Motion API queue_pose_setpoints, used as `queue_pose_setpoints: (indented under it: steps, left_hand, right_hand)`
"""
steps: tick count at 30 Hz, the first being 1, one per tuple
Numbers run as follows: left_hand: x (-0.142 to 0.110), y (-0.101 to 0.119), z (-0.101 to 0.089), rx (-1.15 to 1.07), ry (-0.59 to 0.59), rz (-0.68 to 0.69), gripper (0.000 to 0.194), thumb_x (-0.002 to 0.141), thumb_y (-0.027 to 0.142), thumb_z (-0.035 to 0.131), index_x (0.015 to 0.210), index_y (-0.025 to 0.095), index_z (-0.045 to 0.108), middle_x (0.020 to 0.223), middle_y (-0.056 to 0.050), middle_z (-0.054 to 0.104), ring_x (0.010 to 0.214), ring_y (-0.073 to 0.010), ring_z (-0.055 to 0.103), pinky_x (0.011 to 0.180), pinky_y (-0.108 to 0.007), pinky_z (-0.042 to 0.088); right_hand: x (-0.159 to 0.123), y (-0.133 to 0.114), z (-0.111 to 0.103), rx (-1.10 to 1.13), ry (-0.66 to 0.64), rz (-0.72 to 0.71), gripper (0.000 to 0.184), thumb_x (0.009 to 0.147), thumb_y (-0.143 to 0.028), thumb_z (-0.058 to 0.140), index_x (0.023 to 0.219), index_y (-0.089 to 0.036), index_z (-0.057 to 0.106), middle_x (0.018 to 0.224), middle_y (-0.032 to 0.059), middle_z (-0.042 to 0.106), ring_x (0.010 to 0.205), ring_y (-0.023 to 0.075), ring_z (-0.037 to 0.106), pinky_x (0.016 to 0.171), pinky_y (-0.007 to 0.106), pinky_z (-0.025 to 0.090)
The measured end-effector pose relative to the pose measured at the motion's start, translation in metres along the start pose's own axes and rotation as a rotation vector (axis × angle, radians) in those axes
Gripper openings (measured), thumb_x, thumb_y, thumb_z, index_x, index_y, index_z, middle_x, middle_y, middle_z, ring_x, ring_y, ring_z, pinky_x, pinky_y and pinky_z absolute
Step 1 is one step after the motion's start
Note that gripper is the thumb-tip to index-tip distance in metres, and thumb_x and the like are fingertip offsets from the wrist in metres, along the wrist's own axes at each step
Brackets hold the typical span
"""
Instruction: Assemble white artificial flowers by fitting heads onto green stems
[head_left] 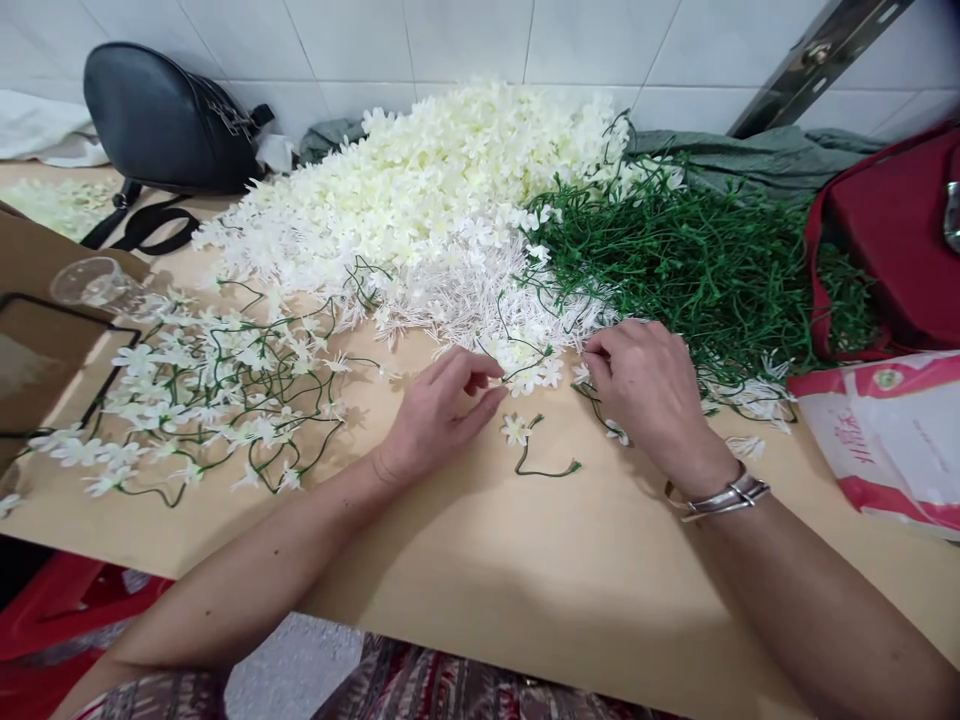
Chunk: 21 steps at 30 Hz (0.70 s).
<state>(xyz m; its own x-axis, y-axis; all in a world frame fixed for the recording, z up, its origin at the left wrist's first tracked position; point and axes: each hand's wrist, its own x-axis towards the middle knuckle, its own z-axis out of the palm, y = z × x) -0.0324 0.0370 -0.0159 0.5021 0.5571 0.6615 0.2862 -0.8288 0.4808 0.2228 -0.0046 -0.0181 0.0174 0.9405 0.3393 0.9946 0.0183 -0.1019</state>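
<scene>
A white flower (525, 380) is pinched by the left hand (439, 410) at the pile's edge on the tabletop (525, 580). The right hand (637, 385), grip closed on a green stem (592, 400), is best kept close for alignment.

Bare table (570, 590) lies open under my wrists, wide enough to move either way. Ahead, the white flower heap (435, 190) and the green stem pile (697, 260) block the way. Finished sprigs (217, 390) crowd my left; a plastic bag (885, 430) hems my right.
</scene>
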Motion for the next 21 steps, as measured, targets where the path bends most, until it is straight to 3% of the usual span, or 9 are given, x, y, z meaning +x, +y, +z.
queue_pose_setpoints:
  steps: [4,7,9,14,18,21]
  left_hand:
    - [0.004,-0.005,-0.008,0.052,-0.042,0.102,0.008,0.101,0.023,0.067,0.106,0.020,0.062,0.091,-0.002,0.070,0.080,-0.0131,0.066,0.072,-0.025,0.054]
    - [0.003,0.003,-0.008,0.143,-0.184,0.202,0.009,0.103,0.029,0.066,0.106,0.020,0.066,0.100,-0.006,0.071,0.089,-0.0166,0.067,0.081,-0.031,0.052]
    - [0.002,0.009,-0.007,0.225,-0.299,0.192,0.014,0.105,0.030,0.060,0.105,0.019,0.068,0.104,-0.007,0.070,0.091,-0.0189,0.065,0.084,-0.035,0.048]
    - [-0.002,0.013,-0.005,0.316,-0.487,0.117,0.020,0.104,0.029,0.059,0.115,0.017,0.071,0.114,-0.011,0.068,0.099,-0.0243,0.064,0.089,-0.040,0.044]
    - [-0.002,0.009,-0.004,0.234,-0.470,0.098,0.015,0.106,0.025,0.057,0.103,0.019,0.071,0.111,-0.010,0.071,0.098,-0.0230,0.067,0.088,-0.038,0.047]
    - [0.000,0.012,-0.004,0.015,-0.308,-0.056,0.010,0.103,0.021,0.060,0.097,0.019,0.067,0.104,-0.006,0.075,0.098,-0.0188,0.071,0.087,-0.033,0.052]
  right_hand:
    - [-0.005,0.005,-0.004,0.149,0.091,-0.007,0.018,0.099,-0.022,0.056,0.088,-0.022,0.071,0.088,0.0090,0.076,0.086,0.0292,0.066,0.077,0.041,0.046]
    - [-0.005,0.004,-0.016,0.300,0.257,0.028,0.016,0.099,-0.026,0.058,0.092,-0.022,0.072,0.087,0.0062,0.078,0.082,0.0257,0.070,0.079,0.039,0.050]
    - [-0.005,0.001,-0.022,0.412,0.319,0.020,0.015,0.099,-0.027,0.061,0.092,-0.022,0.073,0.088,0.0052,0.079,0.081,0.0241,0.072,0.080,0.038,0.053]
    - [-0.008,-0.012,-0.024,0.712,0.239,0.071,0.010,0.096,-0.024,0.071,0.102,-0.027,0.078,0.097,0.0027,0.081,0.082,0.0205,0.074,0.078,0.035,0.057]
    - [-0.011,-0.021,-0.021,0.957,0.091,0.092,0.006,0.093,-0.024,0.076,0.094,-0.028,0.080,0.090,0.0003,0.079,0.079,0.0187,0.071,0.073,0.034,0.056]
    - [-0.013,-0.028,-0.025,1.083,0.073,0.076,0.008,0.092,-0.021,0.076,0.094,-0.028,0.081,0.091,0.0002,0.078,0.082,0.0179,0.069,0.073,0.033,0.053]
